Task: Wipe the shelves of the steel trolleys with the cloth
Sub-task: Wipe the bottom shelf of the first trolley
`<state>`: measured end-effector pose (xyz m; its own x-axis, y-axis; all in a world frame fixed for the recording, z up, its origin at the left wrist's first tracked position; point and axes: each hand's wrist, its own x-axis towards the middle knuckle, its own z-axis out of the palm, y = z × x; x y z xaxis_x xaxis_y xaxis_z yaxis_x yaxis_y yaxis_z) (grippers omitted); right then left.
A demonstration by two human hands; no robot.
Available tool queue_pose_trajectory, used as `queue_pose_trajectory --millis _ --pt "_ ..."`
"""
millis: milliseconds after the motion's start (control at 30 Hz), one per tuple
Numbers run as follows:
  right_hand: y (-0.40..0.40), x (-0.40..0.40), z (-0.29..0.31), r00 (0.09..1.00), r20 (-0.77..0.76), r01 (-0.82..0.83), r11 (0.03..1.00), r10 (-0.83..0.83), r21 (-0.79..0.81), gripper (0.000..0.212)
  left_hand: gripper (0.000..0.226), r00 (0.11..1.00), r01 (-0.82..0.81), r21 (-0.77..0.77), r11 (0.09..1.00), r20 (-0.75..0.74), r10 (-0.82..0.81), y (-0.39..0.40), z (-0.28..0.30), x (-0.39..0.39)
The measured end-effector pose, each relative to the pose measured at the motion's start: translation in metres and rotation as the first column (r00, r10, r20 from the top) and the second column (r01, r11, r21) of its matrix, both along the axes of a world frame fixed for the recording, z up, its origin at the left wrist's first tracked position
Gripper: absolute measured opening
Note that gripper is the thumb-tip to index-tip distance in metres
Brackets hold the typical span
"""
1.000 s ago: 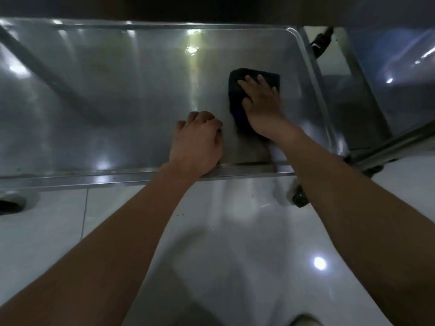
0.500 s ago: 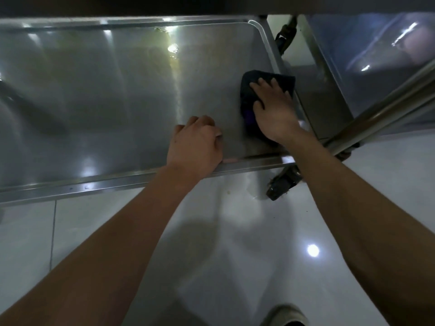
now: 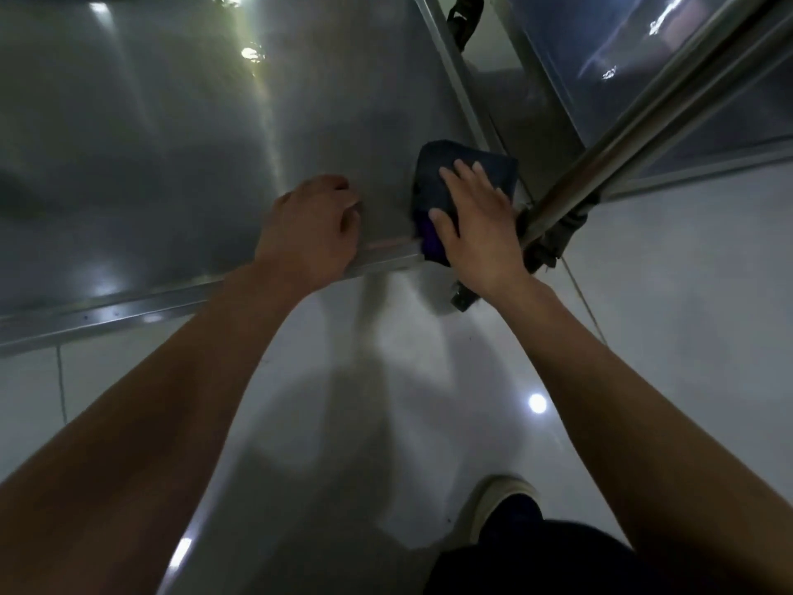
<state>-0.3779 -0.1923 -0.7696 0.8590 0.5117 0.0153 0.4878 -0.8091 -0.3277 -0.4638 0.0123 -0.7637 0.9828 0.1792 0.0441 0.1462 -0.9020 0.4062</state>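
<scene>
A steel trolley shelf point(image 3: 171, 143) fills the upper left of the head view, shiny and streaked with reflections. A dark folded cloth point(image 3: 433, 182) lies at the shelf's near right corner. My right hand point(image 3: 476, 221) presses flat on the cloth with straight fingers and covers most of it. My left hand point(image 3: 309, 229) rests on the shelf's near rim, its fingers curled over the edge.
A steel post point(image 3: 635, 122) of the trolley slants up to the right just beside my right hand. A second steel trolley shelf point(image 3: 643, 58) stands at the upper right. A caster wheel point(image 3: 463, 300) sits under the corner. White glossy floor tiles point(image 3: 386, 401) lie below, with my shoe point(image 3: 493, 504).
My right hand has slid the cloth toward the near right corner of the shelf. The view has tilted down and left. My left hand stays on the rim.
</scene>
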Motion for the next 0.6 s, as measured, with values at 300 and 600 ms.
queue_pose_trajectory --millis 300,600 --pt "0.058 -0.045 -0.003 0.997 0.033 -0.066 0.998 0.067 -0.022 0.055 0.030 0.995 -0.099 0.069 0.993 0.018 0.098 0.055 0.009 -0.064" --pt "0.174 -0.117 -0.004 0.953 0.045 -0.296 0.954 0.298 -0.041 0.056 0.024 0.969 -0.245 0.088 0.966 0.059 0.240 0.126 0.011 -0.153"
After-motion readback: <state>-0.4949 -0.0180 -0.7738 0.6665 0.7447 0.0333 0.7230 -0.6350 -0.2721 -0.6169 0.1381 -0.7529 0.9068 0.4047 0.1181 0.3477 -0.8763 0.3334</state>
